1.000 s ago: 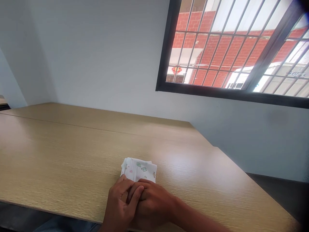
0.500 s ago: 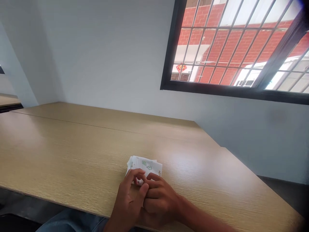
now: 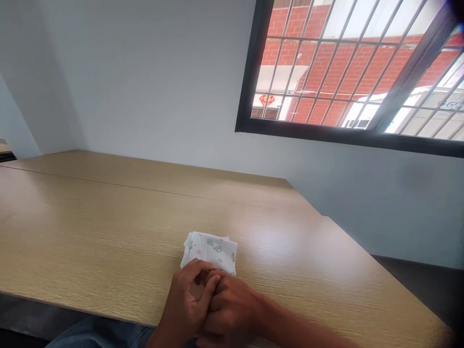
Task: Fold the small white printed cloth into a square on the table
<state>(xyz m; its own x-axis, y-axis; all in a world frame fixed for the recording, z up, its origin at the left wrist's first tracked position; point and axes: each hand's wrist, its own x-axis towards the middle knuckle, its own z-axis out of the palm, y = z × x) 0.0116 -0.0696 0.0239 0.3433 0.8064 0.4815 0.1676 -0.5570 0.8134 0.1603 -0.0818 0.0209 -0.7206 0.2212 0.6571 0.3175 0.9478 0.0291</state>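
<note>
A small folded cloth [image 3: 211, 251], white with tiny coloured prints, is seen lying flat on a pale wooden worktop [image 3: 90, 227], close to the near edge. Both bare hands are placed at the cloth's near edge, pressed against each other. The left hand [image 3: 188, 302] is set slightly to the left, its fingertips curled onto the near left corner of the cloth. The right hand [image 3: 232, 309] is laid just beside it and partly under it, its fingers bent inward and its knuckles touching the cloth's near edge. Neither hand is spread flat; both are loosely curled. Whether a fold of cloth is pinched between the fingers cannot be told, since the fingertips are hidden by the overlapping hands.

From the hands, the cloth is found straight ahead, away from the body, and a little to the right of the left hand. Its longer side is laid roughly across the view, left to right, with a slight tilt. Both hands are in contact with it, so neither is clearly nearer.

A grey wall [image 3: 145, 87] and a barred window [image 3: 344, 72] are seen beyond the worktop. Blue fabric [image 3: 97, 333] is glimpsed below the worktop's near edge.
</note>
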